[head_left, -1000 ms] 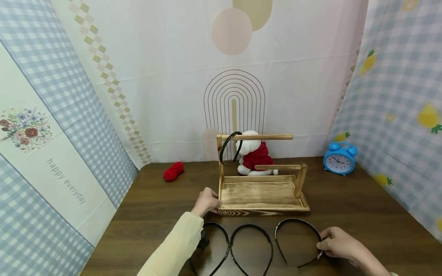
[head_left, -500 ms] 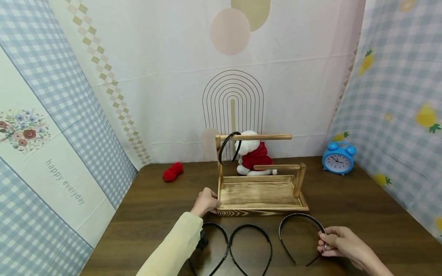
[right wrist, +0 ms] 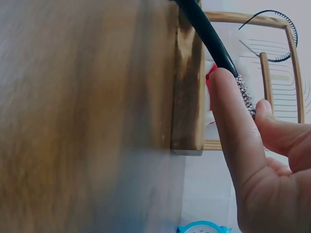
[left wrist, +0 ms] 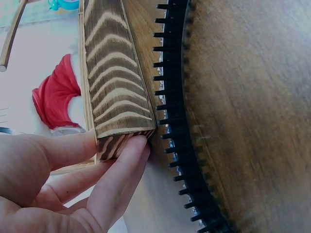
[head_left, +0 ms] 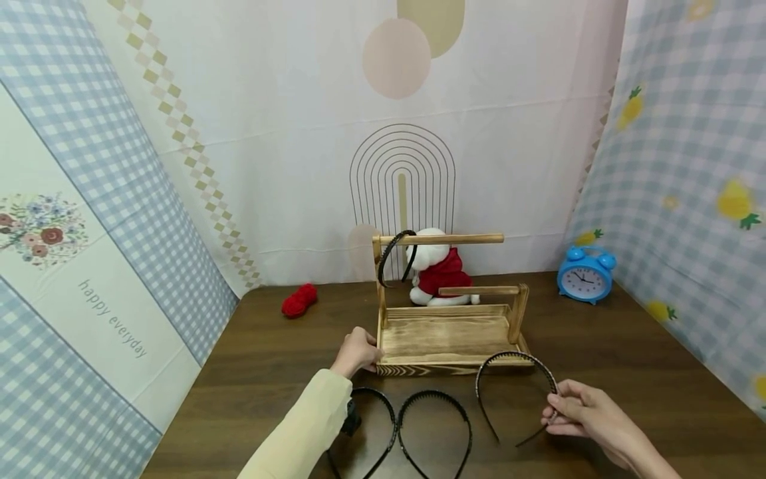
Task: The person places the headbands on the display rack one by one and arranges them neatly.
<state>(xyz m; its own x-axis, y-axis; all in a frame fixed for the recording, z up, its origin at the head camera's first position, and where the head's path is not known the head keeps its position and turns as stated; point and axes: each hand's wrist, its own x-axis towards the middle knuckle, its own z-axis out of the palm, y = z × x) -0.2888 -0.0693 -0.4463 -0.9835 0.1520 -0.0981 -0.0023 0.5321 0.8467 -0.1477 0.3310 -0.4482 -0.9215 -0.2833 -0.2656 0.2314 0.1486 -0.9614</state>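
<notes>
My left hand [head_left: 357,352] grips the front left corner of a wooden stand [head_left: 455,368]; the left wrist view shows thumb and fingers around that corner [left wrist: 116,116]. My right hand [head_left: 589,416] pinches one side of a black headband [head_left: 509,354], raised in front of the stand's right end. Glittery stones show on this headband [right wrist: 245,94] between thumb and finger in the right wrist view. From the stand's upper bar [head_left: 467,238] hangs another black headband [head_left: 387,259], near the left post. Two toothed headbands, a left one [head_left: 391,412] and a right one [head_left: 469,426], lie on the table.
Behind the stand sits a white plush toy in red [head_left: 444,273]. A blue alarm clock [head_left: 585,276] stands at the back right of the table [head_left: 269,386], and a red fuzzy object [head_left: 299,301] lies back left. The stand's lower bar [head_left: 479,291] points left.
My right hand has lifted the headband off the table and brought it closer to the stand, turning it slightly. The left hand keeps its grip on the stand's corner.
</notes>
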